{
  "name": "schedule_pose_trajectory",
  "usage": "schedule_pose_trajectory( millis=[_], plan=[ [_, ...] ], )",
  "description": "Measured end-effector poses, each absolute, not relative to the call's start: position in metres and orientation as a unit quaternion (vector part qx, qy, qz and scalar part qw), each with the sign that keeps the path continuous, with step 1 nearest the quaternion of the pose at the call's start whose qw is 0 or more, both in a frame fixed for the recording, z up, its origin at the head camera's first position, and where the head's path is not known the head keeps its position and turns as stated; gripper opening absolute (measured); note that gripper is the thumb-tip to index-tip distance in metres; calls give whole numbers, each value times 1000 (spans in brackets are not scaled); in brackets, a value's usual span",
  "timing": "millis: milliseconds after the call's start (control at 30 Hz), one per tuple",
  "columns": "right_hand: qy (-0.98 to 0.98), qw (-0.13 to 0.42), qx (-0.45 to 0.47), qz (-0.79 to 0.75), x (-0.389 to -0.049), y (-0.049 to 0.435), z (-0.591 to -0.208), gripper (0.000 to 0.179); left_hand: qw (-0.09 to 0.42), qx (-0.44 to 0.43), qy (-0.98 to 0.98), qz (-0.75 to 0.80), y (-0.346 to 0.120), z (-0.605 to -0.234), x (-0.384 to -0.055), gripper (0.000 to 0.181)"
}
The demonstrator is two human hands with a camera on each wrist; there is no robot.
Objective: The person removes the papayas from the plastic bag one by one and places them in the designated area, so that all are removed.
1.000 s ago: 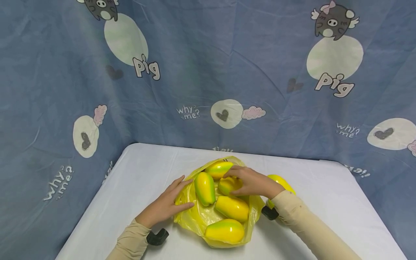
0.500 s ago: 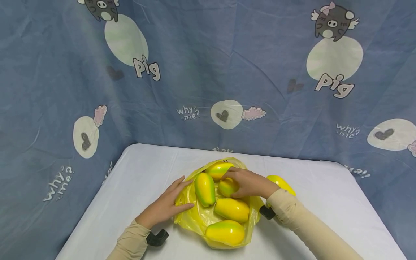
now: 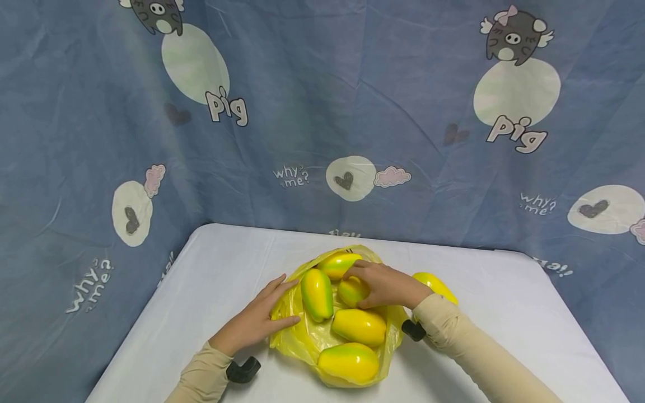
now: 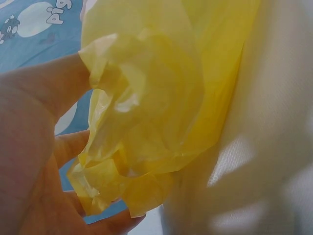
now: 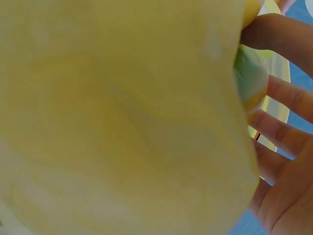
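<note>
A translucent yellow plastic bag [image 3: 294,336] stands on a white-covered bench [image 3: 232,249], its mouth gaping upward around five glossy, oblong yellow-and-green fruits. The person's right hand [image 3: 390,286] reaches in over the bag's right side and pinches the central fruit [image 3: 351,292] between thumb and fingers, which lie on either side of it. The left hand [image 3: 256,320] has its fingers and thumb spread against the bag's left wall, the thin film lying crumpled between them in the left wrist view. Inside, the left fruit [image 3: 317,295] lies lengthwise nearest that hand, the far fruit [image 3: 336,266] rests by the back rim, the mostly yellow fruit [image 3: 359,327] sits at right, and the near fruit [image 3: 347,362] lies against the front. Another yellow fruit [image 3: 436,286] is on the bench outside the bag, partly hidden by the right forearm in its beige sleeve [image 3: 473,341]. A blue curtain [image 3: 302,95] printed with pigs hangs behind.
</note>
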State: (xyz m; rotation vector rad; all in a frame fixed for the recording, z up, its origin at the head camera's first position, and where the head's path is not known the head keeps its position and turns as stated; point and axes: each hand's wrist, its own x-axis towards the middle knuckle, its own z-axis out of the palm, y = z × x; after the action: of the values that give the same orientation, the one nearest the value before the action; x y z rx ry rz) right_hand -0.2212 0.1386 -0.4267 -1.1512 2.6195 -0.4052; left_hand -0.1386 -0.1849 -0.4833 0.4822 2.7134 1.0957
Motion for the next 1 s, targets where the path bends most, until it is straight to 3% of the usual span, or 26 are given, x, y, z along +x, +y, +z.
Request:
schedule_pose_trajectory(
  millis=[1000],
  plan=[
    [891,81,-364,-259,-206,160,-416,57,86,166,912,365,-186,-484,-139,77]
  ],
)
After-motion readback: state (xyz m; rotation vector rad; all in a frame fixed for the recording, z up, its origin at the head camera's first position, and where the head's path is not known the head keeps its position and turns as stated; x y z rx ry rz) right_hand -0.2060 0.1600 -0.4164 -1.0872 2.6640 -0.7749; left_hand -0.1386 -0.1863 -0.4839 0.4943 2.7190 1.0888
